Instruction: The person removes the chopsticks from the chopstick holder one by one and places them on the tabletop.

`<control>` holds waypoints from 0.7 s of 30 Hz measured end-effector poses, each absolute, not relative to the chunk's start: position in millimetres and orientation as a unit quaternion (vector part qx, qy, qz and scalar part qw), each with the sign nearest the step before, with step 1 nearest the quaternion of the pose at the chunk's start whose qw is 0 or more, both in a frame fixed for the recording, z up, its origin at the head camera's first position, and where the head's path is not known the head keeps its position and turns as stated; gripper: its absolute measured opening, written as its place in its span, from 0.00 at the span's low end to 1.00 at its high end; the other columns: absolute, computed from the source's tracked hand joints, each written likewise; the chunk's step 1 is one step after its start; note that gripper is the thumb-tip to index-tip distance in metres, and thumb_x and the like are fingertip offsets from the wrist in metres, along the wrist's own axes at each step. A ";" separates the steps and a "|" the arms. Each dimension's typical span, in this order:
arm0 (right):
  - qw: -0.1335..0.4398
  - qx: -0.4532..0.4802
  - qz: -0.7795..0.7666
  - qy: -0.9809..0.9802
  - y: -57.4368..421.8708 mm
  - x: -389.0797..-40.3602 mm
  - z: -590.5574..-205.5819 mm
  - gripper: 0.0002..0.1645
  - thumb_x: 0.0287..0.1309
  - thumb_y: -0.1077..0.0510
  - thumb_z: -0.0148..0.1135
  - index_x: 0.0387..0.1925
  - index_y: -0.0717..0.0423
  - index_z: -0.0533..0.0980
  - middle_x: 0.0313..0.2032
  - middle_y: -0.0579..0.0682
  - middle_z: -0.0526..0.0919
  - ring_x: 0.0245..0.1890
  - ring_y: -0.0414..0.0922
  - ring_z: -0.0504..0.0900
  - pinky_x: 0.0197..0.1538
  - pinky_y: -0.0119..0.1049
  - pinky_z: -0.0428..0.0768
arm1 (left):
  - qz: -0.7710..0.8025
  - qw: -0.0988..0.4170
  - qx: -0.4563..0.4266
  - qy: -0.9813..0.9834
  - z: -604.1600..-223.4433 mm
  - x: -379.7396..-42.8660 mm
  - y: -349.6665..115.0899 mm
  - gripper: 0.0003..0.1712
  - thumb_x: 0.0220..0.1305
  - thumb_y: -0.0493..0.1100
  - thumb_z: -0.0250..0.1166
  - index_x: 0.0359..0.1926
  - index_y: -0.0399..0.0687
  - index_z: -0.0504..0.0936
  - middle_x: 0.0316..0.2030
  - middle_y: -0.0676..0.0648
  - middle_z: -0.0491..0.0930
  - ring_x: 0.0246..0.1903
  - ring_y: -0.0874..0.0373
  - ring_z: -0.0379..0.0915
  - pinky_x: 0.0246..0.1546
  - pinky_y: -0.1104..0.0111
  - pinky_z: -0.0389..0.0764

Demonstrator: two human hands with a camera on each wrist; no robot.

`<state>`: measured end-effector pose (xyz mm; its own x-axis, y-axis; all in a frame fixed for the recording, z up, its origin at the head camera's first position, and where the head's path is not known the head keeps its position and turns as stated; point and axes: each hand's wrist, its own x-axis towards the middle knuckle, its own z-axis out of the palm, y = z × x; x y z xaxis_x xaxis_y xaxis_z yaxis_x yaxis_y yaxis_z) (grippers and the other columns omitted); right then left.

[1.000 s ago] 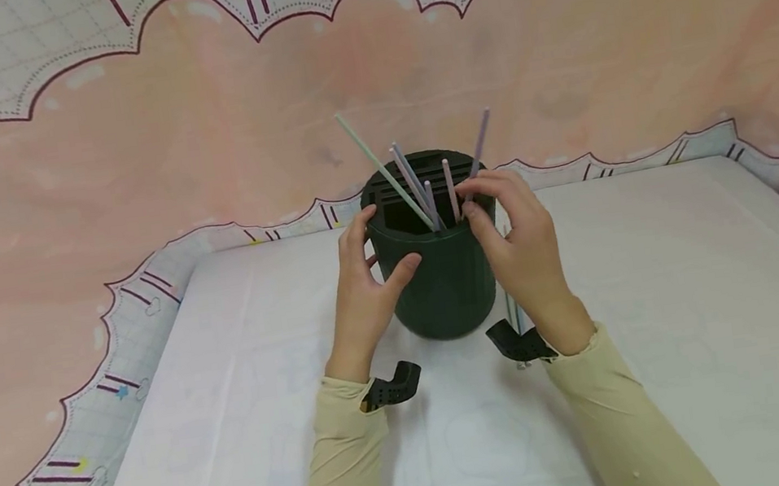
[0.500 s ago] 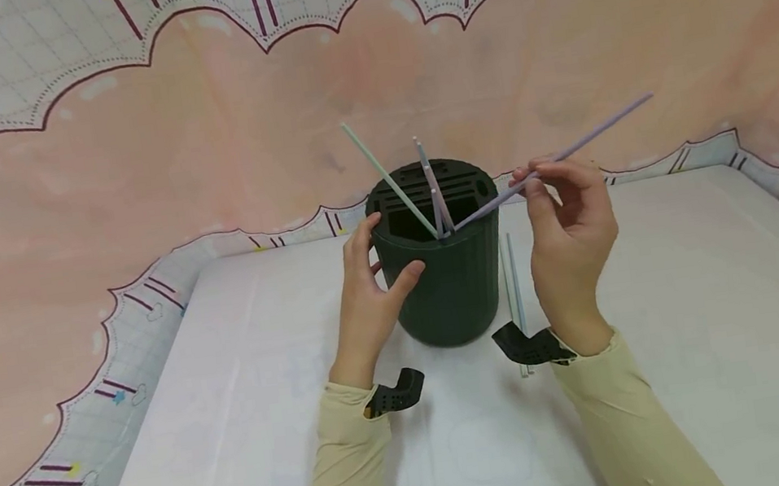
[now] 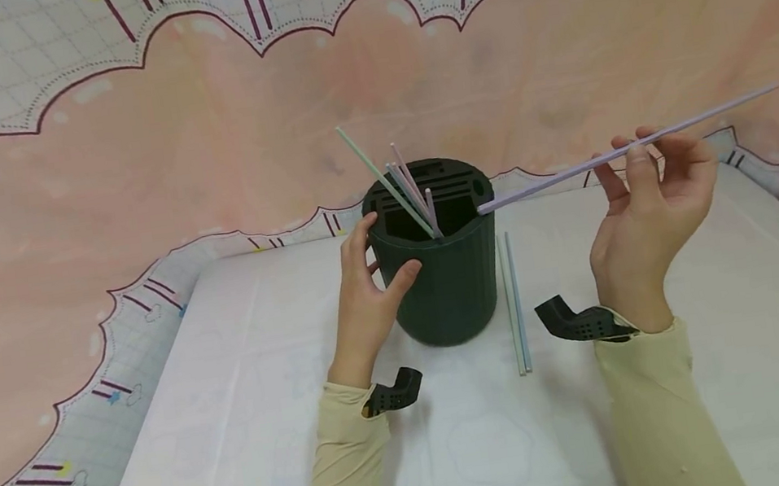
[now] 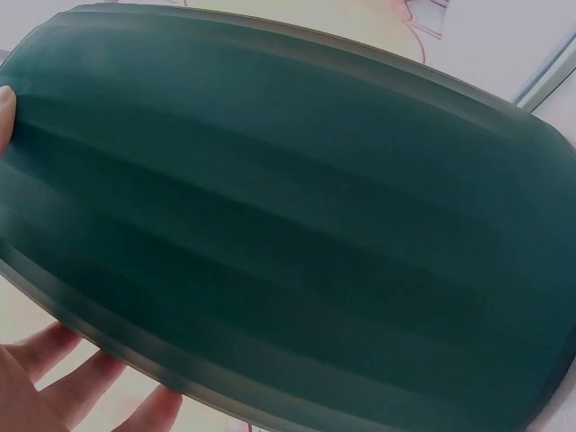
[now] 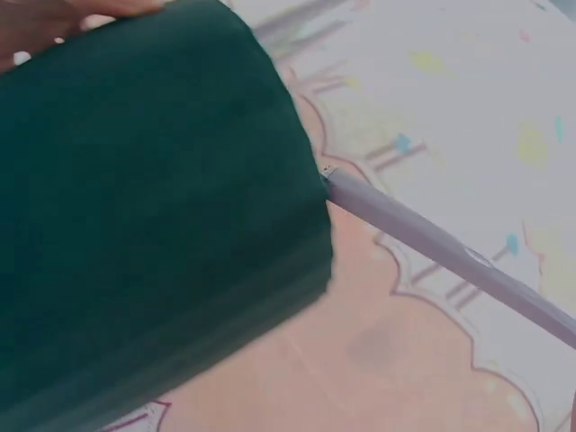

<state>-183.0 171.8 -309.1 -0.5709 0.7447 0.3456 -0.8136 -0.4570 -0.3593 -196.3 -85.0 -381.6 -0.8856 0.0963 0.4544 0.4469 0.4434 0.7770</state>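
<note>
A dark green, ribbed pen holder (image 3: 444, 293) with a slotted top stands upright on the white-covered table. My left hand (image 3: 364, 295) grips its left side, thumb on the front and a fingertip at the rim. In the left wrist view, fingers (image 4: 85, 391) bend round the holder's wall. My right hand (image 3: 655, 216), off to the right, pinches a pale purple straw (image 3: 565, 173) between thumb and fingers. The straw slants up to the right, its lower end right at the holder's rim. Several straws lean inside the holder, including a green straw (image 3: 381, 178) and pink ones.
A pale green straw (image 3: 512, 309) and a blue straw (image 3: 519, 304) lie side by side on the table (image 3: 262, 457), just right of the holder. A peach cloth (image 3: 234, 132) with a scalloped print rises behind and spreads round the table's edges.
My right hand has moved right from above the holder, drawing the purple straw out and tilting it nearly level. The straws left inside have shifted. My left hand keeps its hold.
</note>
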 end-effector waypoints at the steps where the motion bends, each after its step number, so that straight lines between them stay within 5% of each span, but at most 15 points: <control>1: 0.457 0.062 0.853 -0.244 174.7 -182.9 -308.5 0.21 0.41 0.76 0.63 0.38 0.67 0.64 0.38 0.62 0.69 0.35 0.58 0.73 0.31 0.45 0.79 | -0.501 0.176 -0.163 -0.832 -381.7 -196.6 -85.0 0.41 0.52 0.65 0.59 0.64 0.78 0.48 0.63 0.59 0.50 0.61 0.63 0.51 0.53 0.56 0.66; 9: 0.432 0.024 0.869 -0.241 192.3 -185.4 -308.1 0.26 0.41 0.78 0.60 0.43 0.61 0.64 0.37 0.60 0.71 0.31 0.56 0.74 0.25 0.42 0.78 | -0.500 0.184 -0.165 -0.830 -381.4 -198.7 -83.1 0.41 0.52 0.64 0.59 0.64 0.77 0.49 0.62 0.61 0.51 0.60 0.65 0.51 0.53 0.57 0.67; 21: 0.278 -0.004 0.794 -0.541 205.0 -207.5 -352.7 0.29 0.50 0.72 0.57 0.54 0.50 0.65 0.41 0.58 0.75 0.34 0.50 0.79 0.31 0.34 0.80 | -0.491 0.186 -0.160 -0.836 -383.3 -195.2 -82.6 0.41 0.52 0.65 0.58 0.64 0.77 0.48 0.63 0.61 0.51 0.60 0.62 0.52 0.53 0.61 0.67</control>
